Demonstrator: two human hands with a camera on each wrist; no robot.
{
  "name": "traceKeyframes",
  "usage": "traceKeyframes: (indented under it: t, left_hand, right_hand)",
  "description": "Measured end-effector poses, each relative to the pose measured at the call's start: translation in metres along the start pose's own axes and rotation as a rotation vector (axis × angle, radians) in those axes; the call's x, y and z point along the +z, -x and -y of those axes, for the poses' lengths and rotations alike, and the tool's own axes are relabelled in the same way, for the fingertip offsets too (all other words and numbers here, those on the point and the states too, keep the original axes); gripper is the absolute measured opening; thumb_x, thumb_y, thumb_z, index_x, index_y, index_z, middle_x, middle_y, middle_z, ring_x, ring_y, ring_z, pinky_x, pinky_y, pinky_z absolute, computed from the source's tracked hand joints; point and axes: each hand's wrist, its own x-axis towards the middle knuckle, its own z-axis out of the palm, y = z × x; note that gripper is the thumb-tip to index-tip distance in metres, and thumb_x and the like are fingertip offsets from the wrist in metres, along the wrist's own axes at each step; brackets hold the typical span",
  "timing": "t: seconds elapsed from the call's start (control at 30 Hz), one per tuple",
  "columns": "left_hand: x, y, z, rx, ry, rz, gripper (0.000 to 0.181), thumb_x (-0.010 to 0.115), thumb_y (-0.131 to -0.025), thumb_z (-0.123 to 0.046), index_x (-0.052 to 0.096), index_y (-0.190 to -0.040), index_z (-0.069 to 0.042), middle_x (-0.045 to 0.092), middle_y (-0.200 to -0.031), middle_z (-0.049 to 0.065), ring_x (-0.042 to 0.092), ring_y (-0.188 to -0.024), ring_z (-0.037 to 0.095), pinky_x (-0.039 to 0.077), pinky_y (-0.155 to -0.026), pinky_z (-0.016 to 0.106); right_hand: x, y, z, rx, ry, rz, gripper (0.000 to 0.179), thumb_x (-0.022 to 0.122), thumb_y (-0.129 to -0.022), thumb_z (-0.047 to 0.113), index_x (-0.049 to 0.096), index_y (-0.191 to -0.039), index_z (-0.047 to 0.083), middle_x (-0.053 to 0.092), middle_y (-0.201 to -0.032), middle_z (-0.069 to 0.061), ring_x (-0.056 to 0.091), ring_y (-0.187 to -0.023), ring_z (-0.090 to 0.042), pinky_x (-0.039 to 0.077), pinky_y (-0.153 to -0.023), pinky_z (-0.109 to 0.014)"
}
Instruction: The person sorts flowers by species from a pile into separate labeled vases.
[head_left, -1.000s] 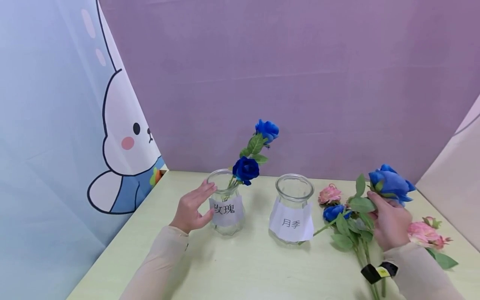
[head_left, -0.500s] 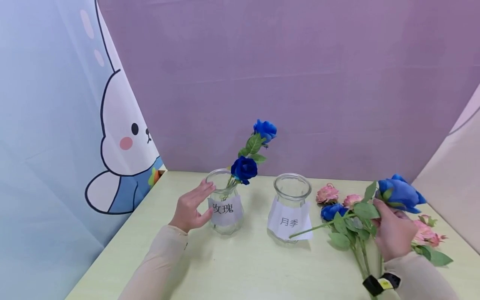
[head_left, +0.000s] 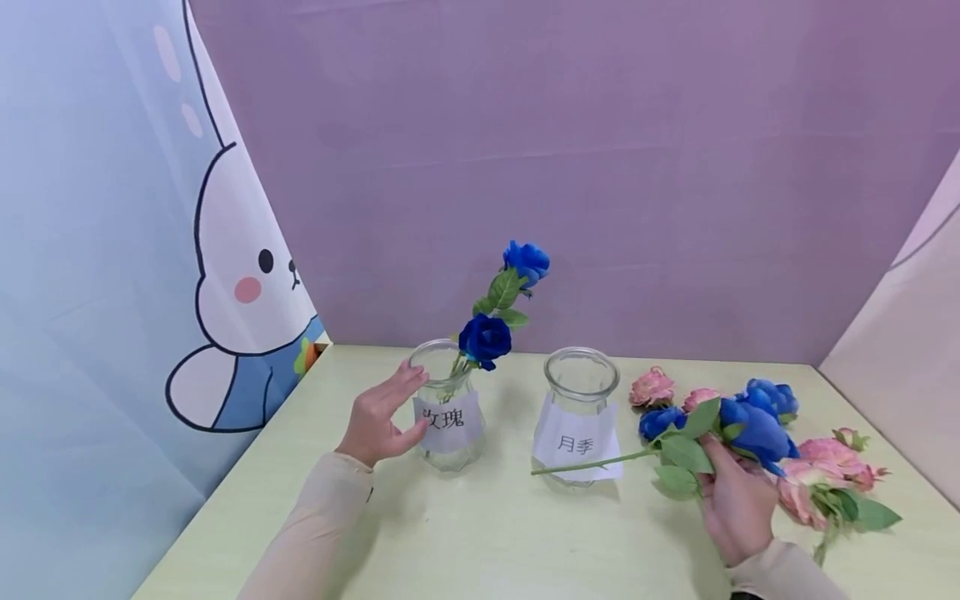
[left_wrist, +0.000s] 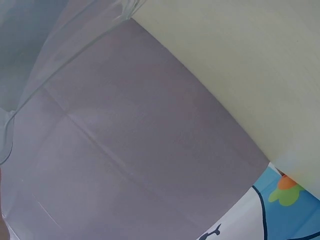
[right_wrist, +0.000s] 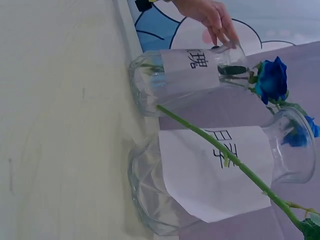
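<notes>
At lower R, the person's R hand (head_left: 738, 504) pinches a blue rose (head_left: 759, 433) near its bloom, by the table's (head_left: 525, 542) R side; its stem (head_left: 600, 463) points L, across the front of a labelled glass jar (head_left: 576, 417). Pink flowers (head_left: 831, 458) lie just R. Farther L, the L hand (head_left: 378, 417), fingers straight, touches a 2nd labelled jar (head_left: 452, 425) w/ 2 blue roses (head_left: 485, 337). Purple cloth (head_left: 525, 150) in bkgd.

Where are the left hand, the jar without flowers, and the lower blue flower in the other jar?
Left hand (head_left: 378, 421), head view: back of hand.
Jar without flowers (head_left: 576, 422), head view: its labelled front.
Lower blue flower (head_left: 485, 339), head view: its petals.
</notes>
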Motion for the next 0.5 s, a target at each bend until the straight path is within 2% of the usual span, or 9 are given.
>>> traceKeyframes:
  t: [0.13,0.27,0.3,0.37,0.4,0.5]
  left_hand:
    - [0.003,-0.001,0.000,-0.004,0.000,-0.033,0.055,0.060,-0.091,-0.045,0.068,-0.106,0.008,0.067,-0.107,0.023,0.062,-0.099,0.046,0.055,-0.081,0.043]
    - [0.006,-0.001,-0.001,-0.010,-0.027,-0.059,0.047,0.059,-0.093,-0.038,0.069,-0.103,0.008,0.068,-0.104,0.023,0.063,-0.099,0.044,0.054,-0.083,0.041]
    - [0.007,-0.001,0.000,-0.005,-0.035,-0.067,0.040,0.065,-0.091,-0.031,0.070,-0.102,0.007,0.069,-0.103,0.023,0.064,-0.098,0.043,0.055,-0.081,0.042]
    - [0.008,0.000,0.000,-0.005,-0.058,-0.073,0.028,0.075,-0.083,-0.014,0.070,-0.101,0.007,0.069,-0.102,0.022,0.065,-0.098,0.042,0.056,-0.078,0.043]
    - [0.009,0.000,0.000,-0.005,-0.069,-0.079,0.027,0.079,-0.078,-0.006,0.071,-0.101,0.007,0.070,-0.101,0.021,0.065,-0.097,0.041,0.056,-0.077,0.043]
    - [0.010,-0.003,0.000,0.003,-0.083,-0.105,0.041,0.082,-0.059,0.013,0.071,-0.098,0.007,0.070,-0.098,0.022,0.067,-0.091,0.041,0.057,-0.071,0.045]
  right_hand:
    - [0.008,0.004,-0.006,-0.022,0.089,-0.025,0.013,0.063,-0.090,0.001,0.070,-0.080,0.006,0.069,-0.078,-0.001,0.062,-0.061,-0.008,0.053,-0.053,-0.017]
    - [0.018,0.008,-0.010,-0.053,0.104,-0.018,0.010,0.061,-0.091,0.000,0.067,-0.085,0.006,0.068,-0.078,-0.001,0.063,-0.063,-0.007,0.055,-0.057,-0.017]
    - [0.020,0.009,-0.011,-0.059,0.104,-0.014,0.010,0.060,-0.091,0.000,0.067,-0.085,0.005,0.067,-0.078,-0.001,0.062,-0.063,-0.007,0.054,-0.056,-0.016]
    - [0.024,0.011,-0.014,-0.069,0.092,-0.003,0.010,0.059,-0.092,-0.001,0.066,-0.087,0.005,0.067,-0.078,-0.001,0.061,-0.062,-0.007,0.054,-0.056,-0.016]
    - [0.026,0.012,-0.016,-0.072,0.081,0.008,0.010,0.059,-0.091,-0.001,0.066,-0.087,0.004,0.067,-0.078,-0.002,0.061,-0.063,-0.007,0.053,-0.055,-0.017]
    - [0.033,0.015,-0.022,-0.094,0.070,0.020,0.009,0.060,-0.091,-0.001,0.066,-0.086,0.004,0.065,-0.075,-0.002,0.055,-0.056,-0.007,0.048,-0.049,-0.016]
